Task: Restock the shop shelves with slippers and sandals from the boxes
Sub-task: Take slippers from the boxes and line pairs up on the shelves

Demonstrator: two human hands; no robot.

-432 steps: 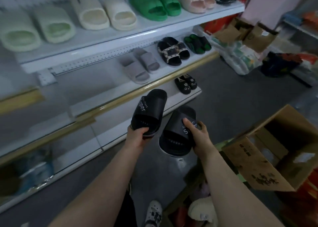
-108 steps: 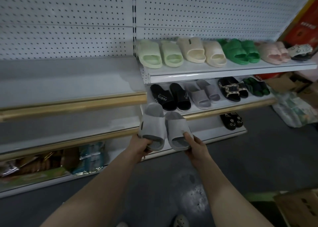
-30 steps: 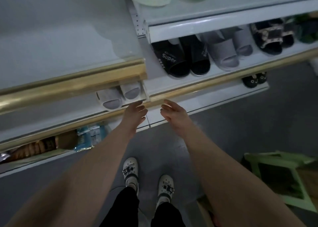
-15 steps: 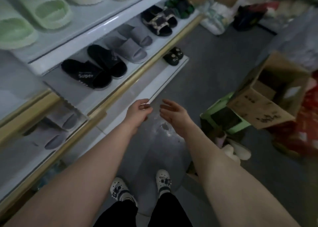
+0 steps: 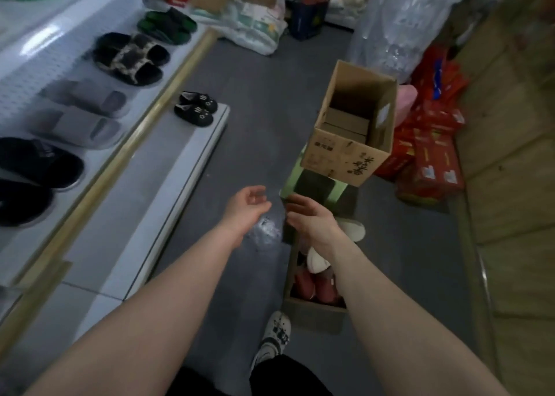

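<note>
Head view: my left hand [image 5: 246, 204] and right hand [image 5: 310, 219] hang empty, fingers loosely curled, above the floor. Below my right hand sits the slipper box [image 5: 312, 313], beside the shelves [image 5: 168, 167].

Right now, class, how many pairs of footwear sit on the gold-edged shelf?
4: black slides nearest, then grey slides, black sandals with patterned straps, and green-and-black sandals farthest. More may lie beyond the frame's left edge.

Green stool [image 5: 292, 179] on grey floor [image 5: 270, 110]; red packets [image 5: 432, 143] heaped near a clear plastic bag [image 5: 399, 26].
</note>
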